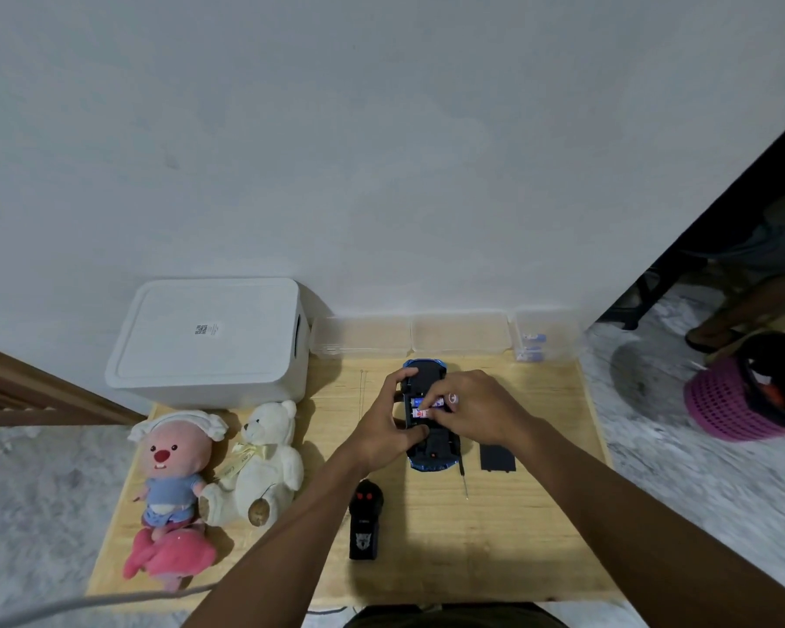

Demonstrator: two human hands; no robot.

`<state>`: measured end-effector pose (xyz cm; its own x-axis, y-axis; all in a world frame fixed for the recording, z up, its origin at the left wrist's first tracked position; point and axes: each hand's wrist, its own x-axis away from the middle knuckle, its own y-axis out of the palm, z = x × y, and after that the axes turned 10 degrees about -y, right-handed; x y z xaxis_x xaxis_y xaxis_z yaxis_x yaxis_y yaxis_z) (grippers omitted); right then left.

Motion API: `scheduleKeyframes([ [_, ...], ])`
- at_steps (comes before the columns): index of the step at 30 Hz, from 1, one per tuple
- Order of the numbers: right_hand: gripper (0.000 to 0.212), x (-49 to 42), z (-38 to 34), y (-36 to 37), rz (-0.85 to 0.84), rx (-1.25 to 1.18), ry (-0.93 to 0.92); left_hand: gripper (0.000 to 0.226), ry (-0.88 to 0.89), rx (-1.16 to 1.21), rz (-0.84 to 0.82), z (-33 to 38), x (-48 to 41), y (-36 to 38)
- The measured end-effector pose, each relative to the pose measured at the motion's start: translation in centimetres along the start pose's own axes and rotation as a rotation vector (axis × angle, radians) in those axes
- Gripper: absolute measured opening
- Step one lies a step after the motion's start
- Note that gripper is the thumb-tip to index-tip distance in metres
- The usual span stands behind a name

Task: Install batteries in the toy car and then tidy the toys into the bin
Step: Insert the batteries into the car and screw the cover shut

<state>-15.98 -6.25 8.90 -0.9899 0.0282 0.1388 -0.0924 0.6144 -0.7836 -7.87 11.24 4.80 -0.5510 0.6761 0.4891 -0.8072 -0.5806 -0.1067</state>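
A pale wooden table [495,537] is standing against a white wall and carrying everything. At its far left corner the white bin [209,342] is sitting with its lid on, so its inside is hidden. Three clear lidded containers are lining the wall to the right of the bin. The first container [363,337] and the second container [461,333] are showing nothing inside. The third container [547,333] is holding a few small blue-and-white items, too small to identify.

On the floor to the right, a pink basket [721,410] is holding something dark. On the left of the table, a pink-faced plush [168,464], a white teddy bear [264,464] and a pink plush [168,555] are lying close together.

The blue toy car [427,455] is lying upside down at the table's middle, its battery bay open. The left hand [390,423] is gripping the car, fingers curled over its far end and thumb on the near side. The right hand [477,405] is pinching a battery [420,407] into the bay with bunched fingertips.

A black remote [364,523] is lying nearer the person. A black battery cover [497,457] and a thin screwdriver [463,480] are lying just right of the car.
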Motion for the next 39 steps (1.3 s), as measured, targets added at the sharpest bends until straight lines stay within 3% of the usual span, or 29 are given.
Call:
scheduleKeyframes([
  [4, 0.017, 0.6, -0.6, -0.2, 0.023, -0.265, 0.078, 0.082, 0.006, -0.023, 0.012, 0.2, -0.3, -0.2],
  [15, 0.014, 1.6, -0.7, 0.7, 0.155, -0.274, -0.008, 0.088, -0.008, -0.03, -0.009, -0.2, 0.5, -0.2],
  [24, 0.019, 1.7, -2.0, 1.9, 0.38, -0.47, 0.122, 0.09, -0.013, -0.004, 0.028, 0.2, 1.0, -0.5],
  [33, 0.026, 2.0, -2.0, 3.6, 0.582, -0.378, 0.19, 0.094, -0.008, 0.014, 0.063, 0.2, 1.2, -0.9],
  [39, 0.022, 2.3, -2.5, 3.9, 0.611, -0.298, 0.241, 0.093, 0.017, -0.005, 0.066, 0.5, 1.2, -0.7],
])
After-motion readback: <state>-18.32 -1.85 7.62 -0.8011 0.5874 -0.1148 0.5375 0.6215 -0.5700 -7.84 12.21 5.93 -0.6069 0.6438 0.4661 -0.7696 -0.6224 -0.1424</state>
